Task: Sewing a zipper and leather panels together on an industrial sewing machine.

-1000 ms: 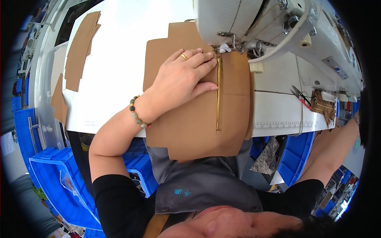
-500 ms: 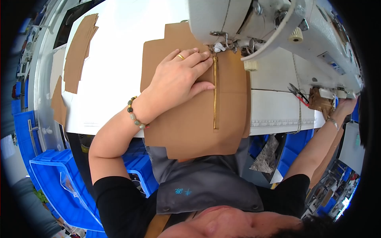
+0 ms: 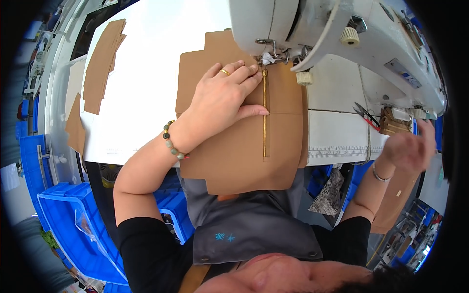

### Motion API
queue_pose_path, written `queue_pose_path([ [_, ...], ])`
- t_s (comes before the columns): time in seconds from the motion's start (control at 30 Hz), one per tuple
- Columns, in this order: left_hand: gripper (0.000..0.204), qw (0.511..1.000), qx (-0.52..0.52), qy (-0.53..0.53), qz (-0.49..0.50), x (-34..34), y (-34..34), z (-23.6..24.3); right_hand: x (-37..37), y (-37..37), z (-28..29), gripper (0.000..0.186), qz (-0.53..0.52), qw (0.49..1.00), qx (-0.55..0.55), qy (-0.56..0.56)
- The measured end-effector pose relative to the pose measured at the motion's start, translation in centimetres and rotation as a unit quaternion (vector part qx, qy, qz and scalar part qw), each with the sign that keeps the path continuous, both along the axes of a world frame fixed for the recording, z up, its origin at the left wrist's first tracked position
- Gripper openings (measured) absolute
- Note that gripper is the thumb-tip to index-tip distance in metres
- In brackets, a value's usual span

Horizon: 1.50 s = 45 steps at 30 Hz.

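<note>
- Brown panel [image 3: 234, 156] lying flat on the white table [image 3: 141, 93] under the left hand [image 3: 224, 95], its 6 o'clock end reaching past the table edge; clock directions are read from that hand, 12 being the top of the view.
- Left hand: opened out, back upward, fingers extended close together, thumb spread; it rests on the panel and grasps nothing visible.
- At 3 o'clock, a gold zipper [image 3: 265, 129] set into the panel; the thumb tip touches it, and the fingertips lie just beside its upper end.
- At 2 o'clock, the white sewing machine [image 3: 317, 41], standing over the panel's upper part.
- At 10 o'clock, well apart, a stack of brown pieces [image 3: 100, 68].
- At 3 o'clock, farther out, scissors [image 3: 365, 114] beside a brown bundle [image 3: 391, 126].
- Just past 3 o'clock, the right hand [image 3: 410, 149], raised near that bundle; too blurred to tell whether it grasps anything.
</note>
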<state>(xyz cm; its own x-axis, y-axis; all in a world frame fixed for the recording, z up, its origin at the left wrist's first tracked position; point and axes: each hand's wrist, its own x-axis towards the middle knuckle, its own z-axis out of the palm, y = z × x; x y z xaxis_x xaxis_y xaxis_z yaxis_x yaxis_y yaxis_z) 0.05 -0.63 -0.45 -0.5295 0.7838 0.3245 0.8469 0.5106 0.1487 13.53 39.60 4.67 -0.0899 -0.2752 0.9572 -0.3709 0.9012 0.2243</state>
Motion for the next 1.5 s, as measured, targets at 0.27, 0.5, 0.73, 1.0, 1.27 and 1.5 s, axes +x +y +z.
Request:
queue_pose_path([
  [0.27, 0.069, 1.0, -0.002, 0.005, 0.001, -0.2, 0.0, -0.1, -6.6, -12.0, -1.2, 0.017, 0.042, 0.909, -0.03, -0.414],
  [0.5, 0.068, 1.0, 0.001, 0.005, -0.003, -0.2, 0.1, -0.1, -9.9, -13.3, -2.3, 0.016, 0.049, 0.87, -0.167, -0.462],
  [0.73, 0.068, 1.0, -0.005, -0.001, -0.006, 0.2, -0.1, -0.2, -10.2, -13.1, -3.2, 0.015, 0.07, 0.875, -0.198, -0.436],
  [1.0, 0.063, 0.999, -0.035, 0.019, 0.008, 1.3, 0.1, 0.0, -9.6, -14.2, -4.9, 0.02, 0.079, 0.907, -0.018, -0.414],
  [1.27, 0.053, 0.999, -0.03, 0.004, -0.014, 2.0, -0.1, 0.5, -9.4, -15.6, -7.3, 0.029, 0.089, 0.894, 0.077, -0.432],
  [1.5, 0.053, 1.0, -0.026, -0.003, -0.016, 2.0, -0.1, 0.3, -9.4, -15.9, -7.0, 0.031, 0.102, 0.88, 0.083, -0.456],
])
